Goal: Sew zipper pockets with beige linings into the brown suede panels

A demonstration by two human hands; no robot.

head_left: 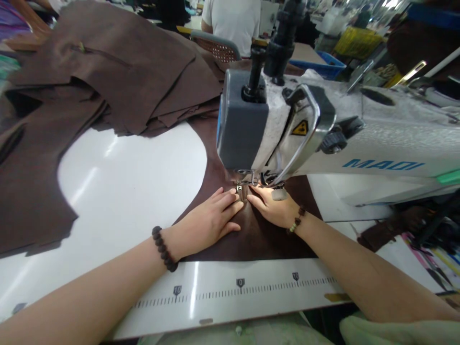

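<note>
**Brown fabric held flat at the presser foot of the sewing machine.**
The left hand and right hand lie open, palms down. Neither grip closes on anything; both only press the fabric, which lies under the palms on the worktop. The foot sits just ahead of the fingertips, between the two hands. Judged: seam guiding is in hand, and the next move calls for an even feed with fingers clear of the foot. The needle and stitch line cannot be made out, and the machine head hides the fabric beyond the fingertips.

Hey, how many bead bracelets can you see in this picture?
2. One dark-beaded bracelet circles the wrist of the left hand. One thinner brown bracelet with pale beads circles the wrist of the right hand. No others show.
</note>
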